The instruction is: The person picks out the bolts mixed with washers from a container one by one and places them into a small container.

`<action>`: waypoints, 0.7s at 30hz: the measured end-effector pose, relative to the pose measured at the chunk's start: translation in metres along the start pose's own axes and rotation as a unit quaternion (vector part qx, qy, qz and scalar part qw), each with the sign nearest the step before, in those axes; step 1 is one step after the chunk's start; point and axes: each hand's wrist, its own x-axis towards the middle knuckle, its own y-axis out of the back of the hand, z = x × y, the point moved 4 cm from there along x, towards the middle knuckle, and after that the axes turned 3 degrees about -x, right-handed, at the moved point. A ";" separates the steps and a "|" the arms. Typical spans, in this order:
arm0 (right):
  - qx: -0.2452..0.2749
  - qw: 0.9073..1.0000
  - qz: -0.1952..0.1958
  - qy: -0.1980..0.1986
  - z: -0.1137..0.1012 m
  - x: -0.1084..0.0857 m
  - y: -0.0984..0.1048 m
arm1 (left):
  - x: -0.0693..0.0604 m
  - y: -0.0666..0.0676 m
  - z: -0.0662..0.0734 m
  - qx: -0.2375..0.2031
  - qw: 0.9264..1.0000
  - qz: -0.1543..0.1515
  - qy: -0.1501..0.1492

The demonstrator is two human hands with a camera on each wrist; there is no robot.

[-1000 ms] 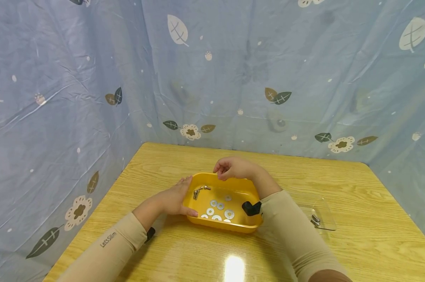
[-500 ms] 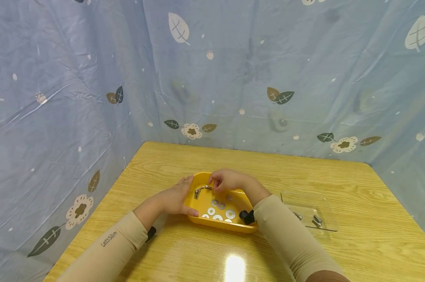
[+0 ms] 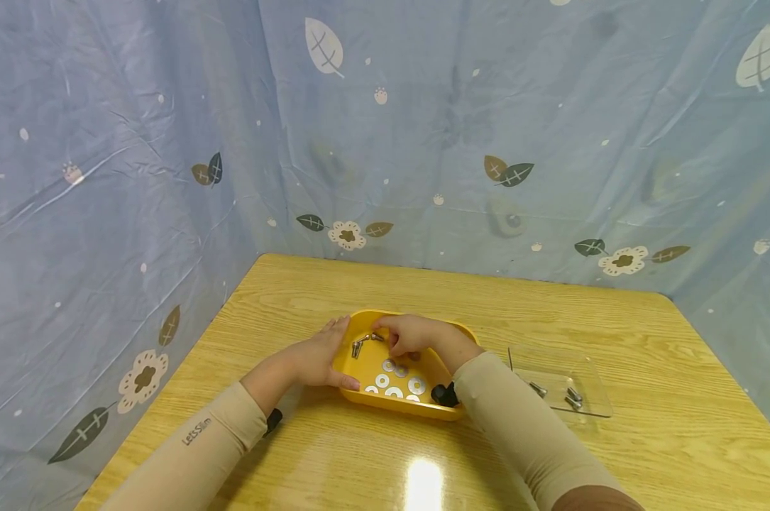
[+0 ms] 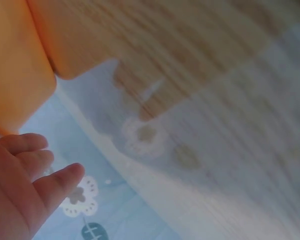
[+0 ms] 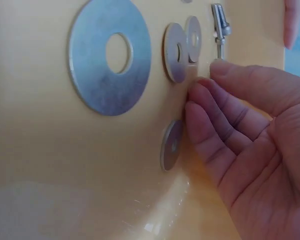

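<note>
My left hand (image 3: 317, 358) rests against the left end of a yellow tray (image 3: 397, 408), its thumb over the near rim; in the left wrist view its fingers (image 4: 60, 185) lie fairly straight. Inside the tray, my right hand (image 3: 413, 337) reaches down with loosely bent fingers. One fingertip touches or nearly touches a small metal bolt (image 3: 377, 336). More bolts (image 3: 356, 349) lie near the left wall. Several flat washers (image 3: 416, 385) are spread over the tray's floor. The right wrist view shows a large washer (image 5: 110, 57) close up and bolts (image 5: 220, 30) beyond the fingertips, which partly hide them.
To the right of the yellow tray stands a clear plastic tray (image 3: 592, 387) holding a few bolts (image 3: 573, 397). Both stand on a wood-grain table (image 3: 333, 461). A blue patterned curtain (image 3: 423, 142) encloses the back and sides.
My right hand has dropped from above the far rim into the yellow tray, towards the bolts at its left end. The left hand has stayed on the tray.
</note>
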 end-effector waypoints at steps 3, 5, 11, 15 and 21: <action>-0.019 1.000 0.002 0.003 0.001 0.002 -0.001 | 0.000 0.000 0.000 -0.007 1.000 -0.001 -0.001; -0.029 1.000 0.004 0.005 0.001 0.003 -0.002 | 0.000 0.000 0.000 -0.010 1.000 -0.001 -0.001; -0.045 0.999 0.012 0.006 0.002 0.004 -0.001 | 0.000 -0.001 -0.001 -0.005 1.000 0.000 -0.001; -0.058 0.998 0.017 0.005 0.000 0.003 -0.002 | 0.000 -0.001 -0.002 -0.003 1.000 0.002 -0.001; -0.064 0.998 0.023 -0.002 0.000 0.003 -0.004 | 0.001 -0.001 -0.001 -0.003 1.000 0.003 -0.002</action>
